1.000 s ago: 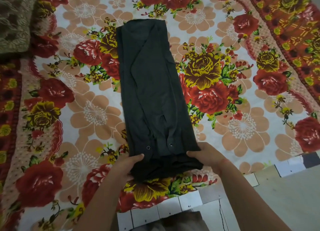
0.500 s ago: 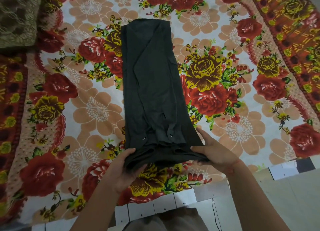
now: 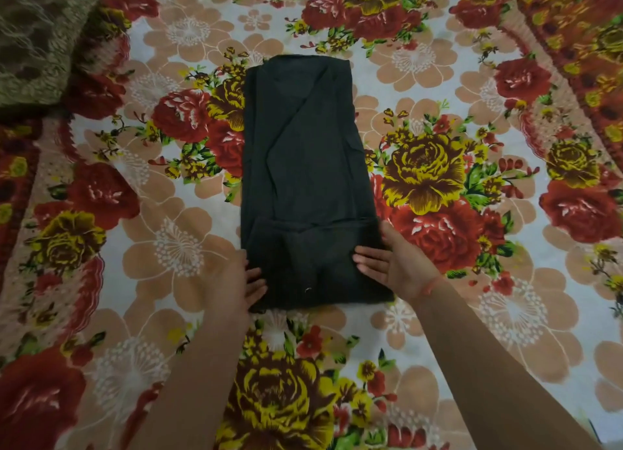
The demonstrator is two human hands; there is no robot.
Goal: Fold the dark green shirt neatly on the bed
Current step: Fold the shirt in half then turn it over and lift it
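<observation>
The dark green shirt (image 3: 303, 166) lies as a long narrow strip in the middle of the bed. Its near end is doubled up onto itself, making a thicker band (image 3: 313, 257) with a small snap showing. My left hand (image 3: 236, 281) rests against the left edge of that band, fingertips on the cloth. My right hand (image 3: 391, 264) is at the band's right edge, fingers stretched flat and apart toward the middle, thumb pointing away from me. Neither hand pinches the cloth.
The floral bedsheet (image 3: 438, 179) in red, yellow and peach covers the whole bed. A brown-green patterned pillow (image 3: 37, 44) sits at the far left corner. A red and orange border strip (image 3: 580, 38) runs along the far right.
Both hands lifted the shirt's near end and laid it forward over the strip, then let go. The view has moved forward, so the bed's near edge and the floor are out of sight.
</observation>
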